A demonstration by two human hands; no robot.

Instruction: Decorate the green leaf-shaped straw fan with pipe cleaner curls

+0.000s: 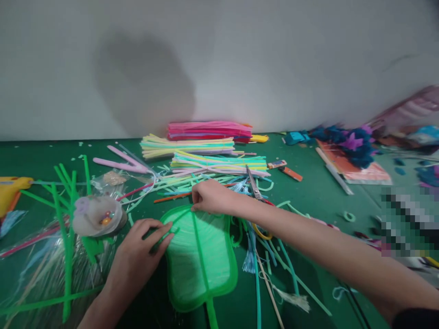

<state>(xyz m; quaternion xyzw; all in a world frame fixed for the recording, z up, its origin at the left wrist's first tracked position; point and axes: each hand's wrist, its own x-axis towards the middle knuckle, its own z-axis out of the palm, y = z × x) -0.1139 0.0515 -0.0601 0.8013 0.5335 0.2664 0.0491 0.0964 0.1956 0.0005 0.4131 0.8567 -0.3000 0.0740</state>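
A green hand fan (pixel 212 260) lies on the table before me, with a fuzzy rim, a pale green striped sheet, a central rib and a handle (pixel 211 313) toward me. At its upper left edge is my left hand (pixel 146 246), fingers bent and closed on the rim, a short green bit by the fingertips. My right hand (pixel 211 197) reaches over from the right. Its fingers are pinched at the fan's top edge, where the green pipe cleaner rib (pixel 199 233) ends. Exactly what sits between those fingertips is partly hidden.
Pipe cleaner bundles (pixel 219 163) lie along the wall. Scissors (pixel 254 183) rest beyond my right forearm. To the left are a tub of beads (pixel 99 217), green pipe cleaners (pixel 68 256) and a yellow glue gun (pixel 13 192). Blue tassels (pixel 249 260) and loose strands lie right.
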